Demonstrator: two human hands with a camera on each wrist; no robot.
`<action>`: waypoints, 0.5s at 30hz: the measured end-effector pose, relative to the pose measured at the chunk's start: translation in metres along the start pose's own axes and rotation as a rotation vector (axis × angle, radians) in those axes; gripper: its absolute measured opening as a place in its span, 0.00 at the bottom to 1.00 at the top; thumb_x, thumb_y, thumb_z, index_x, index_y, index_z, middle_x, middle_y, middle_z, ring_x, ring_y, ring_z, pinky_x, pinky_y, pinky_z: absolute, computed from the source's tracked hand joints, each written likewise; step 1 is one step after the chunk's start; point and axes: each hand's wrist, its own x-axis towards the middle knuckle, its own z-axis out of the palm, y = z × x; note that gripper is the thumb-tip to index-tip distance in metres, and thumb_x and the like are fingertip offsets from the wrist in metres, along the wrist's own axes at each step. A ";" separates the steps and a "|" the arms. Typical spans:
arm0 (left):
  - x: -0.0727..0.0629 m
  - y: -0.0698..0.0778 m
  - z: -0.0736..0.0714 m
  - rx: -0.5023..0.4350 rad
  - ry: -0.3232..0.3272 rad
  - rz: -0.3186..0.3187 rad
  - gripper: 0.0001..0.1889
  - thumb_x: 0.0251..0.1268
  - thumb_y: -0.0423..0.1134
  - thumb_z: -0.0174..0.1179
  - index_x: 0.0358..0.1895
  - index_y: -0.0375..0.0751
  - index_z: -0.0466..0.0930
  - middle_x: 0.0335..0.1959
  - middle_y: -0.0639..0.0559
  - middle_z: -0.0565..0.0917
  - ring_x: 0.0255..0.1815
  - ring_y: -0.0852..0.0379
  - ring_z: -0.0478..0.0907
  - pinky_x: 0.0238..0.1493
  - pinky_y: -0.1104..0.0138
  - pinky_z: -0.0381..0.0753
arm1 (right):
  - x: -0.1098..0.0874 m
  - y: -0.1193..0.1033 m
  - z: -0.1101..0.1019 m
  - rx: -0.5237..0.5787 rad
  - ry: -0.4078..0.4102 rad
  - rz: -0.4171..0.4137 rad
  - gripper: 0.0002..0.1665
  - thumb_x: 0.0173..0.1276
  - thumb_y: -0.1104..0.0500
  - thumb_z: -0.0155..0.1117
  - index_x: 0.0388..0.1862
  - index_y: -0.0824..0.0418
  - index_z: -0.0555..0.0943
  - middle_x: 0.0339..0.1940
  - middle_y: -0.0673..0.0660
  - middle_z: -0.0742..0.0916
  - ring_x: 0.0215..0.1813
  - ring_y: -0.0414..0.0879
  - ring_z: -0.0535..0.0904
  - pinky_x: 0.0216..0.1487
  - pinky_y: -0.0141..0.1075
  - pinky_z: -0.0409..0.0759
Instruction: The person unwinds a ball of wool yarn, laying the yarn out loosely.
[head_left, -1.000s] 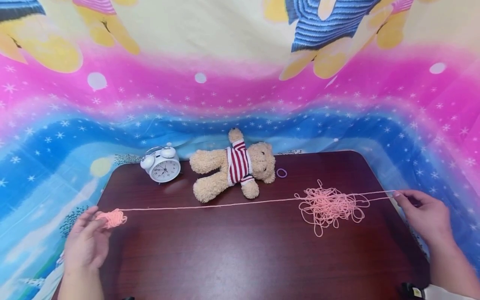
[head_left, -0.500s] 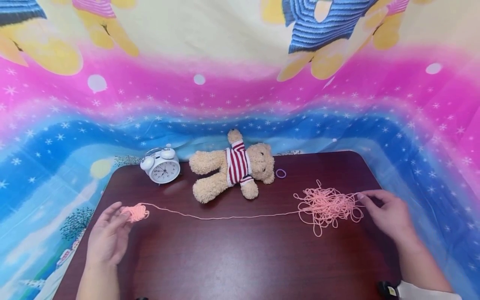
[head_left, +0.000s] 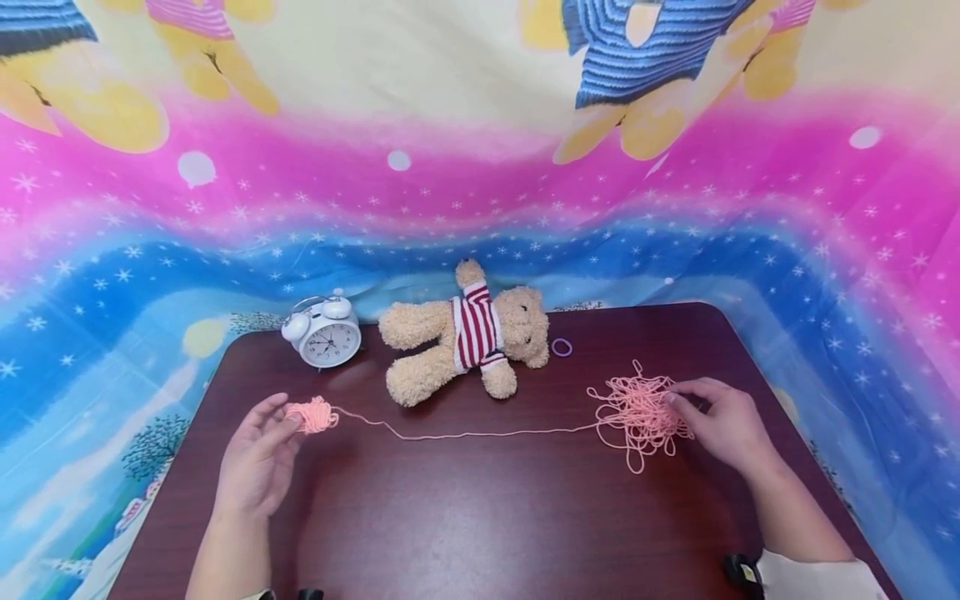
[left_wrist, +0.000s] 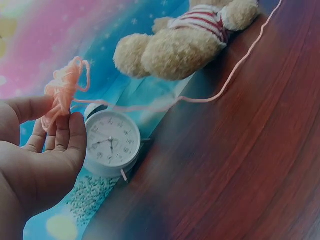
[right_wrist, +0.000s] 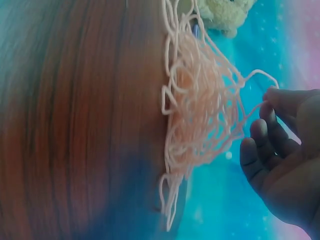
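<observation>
My left hand [head_left: 258,458] pinches a small wound bundle of peach yarn [head_left: 313,414] between thumb and fingers, held up over the table's left part. In the left wrist view the bundle [left_wrist: 64,92] shows loose loops at its top. A slack strand [head_left: 465,434] runs from it across the table to a loose tangle of the same yarn [head_left: 637,417] at the right. At the tangle's right side my right hand [head_left: 727,425] pinches a strand between thumb and index finger. The right wrist view shows that strand [right_wrist: 257,71] looping from the fingertips back into the heap.
A white twin-bell alarm clock [head_left: 328,337] stands at the back left of the dark wood table [head_left: 480,517]. Beside it a teddy bear [head_left: 476,329] in a striped shirt lies on its back. A purple ring [head_left: 562,347] lies near its head. Printed cloth [head_left: 465,183] hangs behind.
Both hands have moved inward, the left with the yarn bundle to the right, the right hand leftward to the tangle. The strand between them, taut before, now sags onto the table.
</observation>
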 end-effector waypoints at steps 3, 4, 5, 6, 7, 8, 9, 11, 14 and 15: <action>0.001 -0.004 0.008 0.014 -0.002 -0.013 0.17 0.73 0.19 0.54 0.56 0.42 0.76 0.40 0.54 0.80 0.41 0.62 0.82 0.46 0.70 0.83 | 0.002 -0.005 0.005 0.005 -0.024 -0.013 0.09 0.71 0.57 0.72 0.46 0.58 0.90 0.40 0.52 0.90 0.28 0.39 0.77 0.31 0.34 0.74; 0.002 -0.005 0.010 0.020 -0.003 -0.020 0.17 0.73 0.19 0.55 0.56 0.42 0.76 0.40 0.54 0.80 0.41 0.62 0.81 0.46 0.69 0.83 | 0.003 -0.007 0.007 0.006 -0.032 -0.018 0.09 0.71 0.57 0.72 0.46 0.58 0.90 0.40 0.53 0.90 0.28 0.39 0.77 0.31 0.35 0.75; 0.002 -0.006 0.013 0.027 -0.002 -0.029 0.17 0.73 0.20 0.56 0.56 0.42 0.76 0.40 0.54 0.80 0.41 0.62 0.81 0.47 0.69 0.83 | 0.003 -0.009 0.008 0.007 -0.040 -0.021 0.09 0.71 0.58 0.72 0.46 0.58 0.90 0.40 0.53 0.90 0.27 0.39 0.77 0.31 0.36 0.75; 0.002 -0.008 0.016 0.038 0.000 -0.038 0.17 0.73 0.20 0.56 0.56 0.42 0.76 0.40 0.54 0.80 0.41 0.62 0.80 0.47 0.69 0.83 | 0.004 -0.010 0.010 0.006 -0.047 -0.027 0.09 0.71 0.58 0.71 0.47 0.58 0.90 0.40 0.54 0.90 0.27 0.39 0.77 0.31 0.36 0.75; 0.003 -0.010 0.018 0.051 0.001 -0.048 0.16 0.73 0.21 0.57 0.56 0.42 0.76 0.40 0.54 0.79 0.41 0.62 0.80 0.47 0.69 0.83 | 0.004 -0.012 0.011 0.002 -0.053 -0.033 0.09 0.70 0.59 0.72 0.47 0.57 0.90 0.41 0.54 0.90 0.27 0.38 0.76 0.31 0.36 0.75; 0.003 -0.011 0.021 0.065 0.001 -0.060 0.16 0.73 0.21 0.57 0.57 0.42 0.75 0.40 0.54 0.79 0.41 0.62 0.80 0.47 0.69 0.83 | 0.005 -0.015 0.013 -0.002 -0.062 -0.040 0.09 0.70 0.59 0.72 0.47 0.58 0.90 0.43 0.56 0.90 0.26 0.38 0.76 0.31 0.36 0.74; 0.003 -0.013 0.024 0.077 0.000 -0.070 0.16 0.73 0.21 0.58 0.57 0.42 0.75 0.41 0.54 0.79 0.41 0.62 0.79 0.47 0.69 0.83 | 0.005 -0.017 0.014 -0.006 -0.069 -0.051 0.10 0.69 0.61 0.72 0.48 0.58 0.90 0.45 0.58 0.90 0.25 0.38 0.75 0.30 0.36 0.75; 0.003 -0.017 0.030 0.098 -0.002 -0.088 0.17 0.73 0.22 0.58 0.57 0.42 0.74 0.41 0.55 0.78 0.41 0.62 0.79 0.47 0.70 0.83 | 0.007 -0.023 0.016 -0.010 -0.094 -0.067 0.12 0.68 0.64 0.71 0.50 0.59 0.89 0.49 0.60 0.89 0.23 0.37 0.73 0.27 0.35 0.74; 0.004 -0.023 0.038 0.116 -0.006 -0.106 0.17 0.73 0.22 0.58 0.58 0.43 0.74 0.41 0.55 0.78 0.41 0.62 0.79 0.47 0.70 0.83 | 0.009 -0.033 0.017 -0.005 -0.120 -0.097 0.16 0.66 0.68 0.68 0.52 0.61 0.88 0.51 0.62 0.88 0.21 0.35 0.71 0.24 0.34 0.73; 0.004 -0.025 0.041 0.122 -0.007 -0.110 0.17 0.72 0.22 0.59 0.58 0.42 0.74 0.41 0.55 0.78 0.41 0.62 0.79 0.46 0.70 0.83 | 0.010 -0.036 0.018 -0.001 -0.127 -0.101 0.17 0.65 0.69 0.67 0.53 0.61 0.88 0.51 0.60 0.88 0.20 0.35 0.70 0.23 0.33 0.73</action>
